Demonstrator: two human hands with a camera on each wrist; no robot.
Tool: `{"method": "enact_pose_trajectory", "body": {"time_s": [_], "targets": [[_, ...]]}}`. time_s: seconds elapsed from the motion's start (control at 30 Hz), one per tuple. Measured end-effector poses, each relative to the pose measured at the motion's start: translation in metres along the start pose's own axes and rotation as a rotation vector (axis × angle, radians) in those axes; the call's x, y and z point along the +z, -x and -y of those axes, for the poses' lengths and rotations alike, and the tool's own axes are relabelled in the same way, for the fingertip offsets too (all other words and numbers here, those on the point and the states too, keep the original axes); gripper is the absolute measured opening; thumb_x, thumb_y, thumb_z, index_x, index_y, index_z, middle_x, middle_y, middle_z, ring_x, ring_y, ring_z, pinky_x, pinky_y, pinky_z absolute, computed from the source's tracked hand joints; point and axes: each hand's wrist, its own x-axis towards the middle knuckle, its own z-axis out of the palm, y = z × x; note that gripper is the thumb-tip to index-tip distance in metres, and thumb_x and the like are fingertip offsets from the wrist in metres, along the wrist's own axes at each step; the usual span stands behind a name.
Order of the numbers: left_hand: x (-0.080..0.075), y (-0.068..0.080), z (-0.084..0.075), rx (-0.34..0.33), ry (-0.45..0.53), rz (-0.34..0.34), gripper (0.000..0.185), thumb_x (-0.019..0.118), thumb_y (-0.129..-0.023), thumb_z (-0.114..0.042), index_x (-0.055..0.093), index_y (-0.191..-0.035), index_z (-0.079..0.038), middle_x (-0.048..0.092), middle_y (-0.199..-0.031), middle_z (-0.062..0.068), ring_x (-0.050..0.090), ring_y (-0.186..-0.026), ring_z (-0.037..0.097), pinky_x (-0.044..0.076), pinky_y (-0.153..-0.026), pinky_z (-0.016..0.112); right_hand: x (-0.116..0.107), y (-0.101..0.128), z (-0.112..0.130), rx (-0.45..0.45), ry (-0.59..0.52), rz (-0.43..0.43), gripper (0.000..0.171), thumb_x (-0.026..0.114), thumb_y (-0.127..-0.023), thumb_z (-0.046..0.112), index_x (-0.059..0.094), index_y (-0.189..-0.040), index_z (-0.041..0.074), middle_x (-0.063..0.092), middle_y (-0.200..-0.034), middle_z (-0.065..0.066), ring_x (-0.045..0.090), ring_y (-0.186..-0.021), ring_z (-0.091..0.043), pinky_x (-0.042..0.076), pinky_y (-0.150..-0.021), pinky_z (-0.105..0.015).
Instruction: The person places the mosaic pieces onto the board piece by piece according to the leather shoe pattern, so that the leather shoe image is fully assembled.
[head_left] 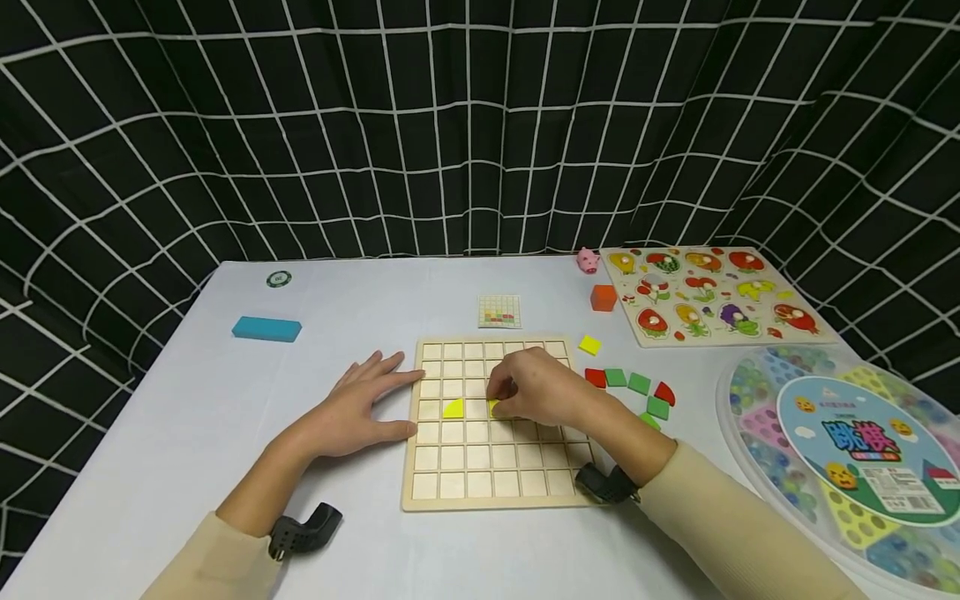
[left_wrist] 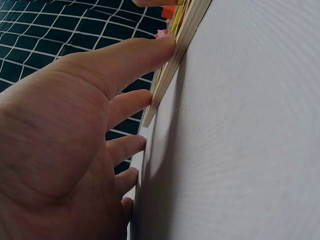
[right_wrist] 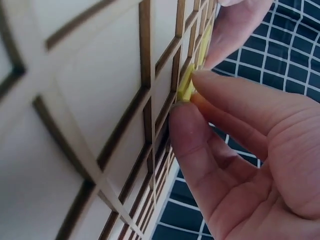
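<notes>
We see white table (head_left: 187,400) w/ wooden grid board (head_left: 480,467) at centre. Left hand (head_left: 360,408) lies flat, fingers straight, tips touching board's left edge. Right hand (head_left: 543,387) pinches yellow piece (right_wrist: 186,86) in a mid-board cell, next to yellow triangle (head_left: 453,408).

Light: even and bright from overhead; your head view shows the white table (head_left: 187,433) without glare.
Shadows: soft, short ones beside your forearms.
Distortion: the curtain grid (head_left: 480,125) bows at your frame edges.
Focus: your wrist views blur at close range.
</notes>
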Motion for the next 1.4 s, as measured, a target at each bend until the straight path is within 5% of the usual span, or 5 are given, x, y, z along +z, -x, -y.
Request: {"method": "enact_pose_trajectory", "body": {"time_s": [0.23, 0.47, 0.77, 1.13, 1.4], "targets": [[0.001, 0.0, 0.0, -0.021, 0.004, 0.01, 0.07, 0.078, -0.087, -0.043, 0.056, -0.151, -0.022, 0.032, -0.168, 0.017, 0.013, -0.159, 0.044, 0.006, -0.128, 0.065, -0.008, 0.004, -0.009, -0.016, -0.086, 0.016, 0.012, 0.082, -0.086, 0.009, 0.078, -0.096, 0.014, 0.07, -0.084, 0.006, 0.061, -0.081, -0.012, 0.053, -0.073, -0.027], [0.001, -0.001, 0.0, -0.015, 0.006, 0.005, 0.07, 0.077, -0.087, -0.043, 0.055, -0.151, -0.022, 0.032, -0.168, 0.016, 0.013, -0.16, 0.044, 0.005, -0.128, 0.065, -0.04, 0.01, -0.034, 0.055, -0.223, -0.03, 0.018, 0.077, -0.09, 0.012, 0.078, -0.108, 0.008, 0.07, -0.093, -0.002, 0.061, -0.083, -0.02, 0.053, -0.072, -0.031], [0.002, 0.0, 0.0, -0.006, 0.008, -0.002, 0.07, 0.077, -0.087, -0.042, 0.056, -0.15, -0.021, 0.033, -0.168, 0.018, 0.013, -0.159, 0.045, 0.006, -0.127, 0.066, -0.073, 0.021, -0.076, 0.226, -0.132, -0.128, 0.026, 0.076, -0.093, 0.015, 0.076, -0.117, 0.004, 0.073, -0.106, -0.011, 0.063, -0.094, -0.027, 0.055, -0.072, -0.027], [0.003, 0.002, 0.001, -0.009, 0.018, -0.002, 0.069, 0.077, -0.087, -0.042, 0.056, -0.15, -0.021, 0.033, -0.168, 0.018, 0.014, -0.159, 0.045, 0.006, -0.127, 0.066, -0.069, 0.019, -0.102, 0.446, -0.037, -0.111, 0.033, 0.077, -0.091, 0.017, 0.073, -0.121, 0.002, 0.07, -0.11, -0.017, 0.058, -0.098, -0.03, 0.054, -0.082, -0.036], [0.002, 0.001, 0.0, -0.001, 0.01, -0.003, 0.069, 0.077, -0.087, -0.041, 0.056, -0.15, -0.02, 0.033, -0.168, 0.018, 0.014, -0.159, 0.045, 0.006, -0.128, 0.065, -0.065, 0.015, -0.107, 0.443, -0.059, -0.118, 0.029, 0.079, -0.089, 0.013, 0.07, -0.113, 0.002, 0.067, -0.105, -0.015, 0.058, -0.097, -0.03, 0.056, -0.085, -0.037]]}}
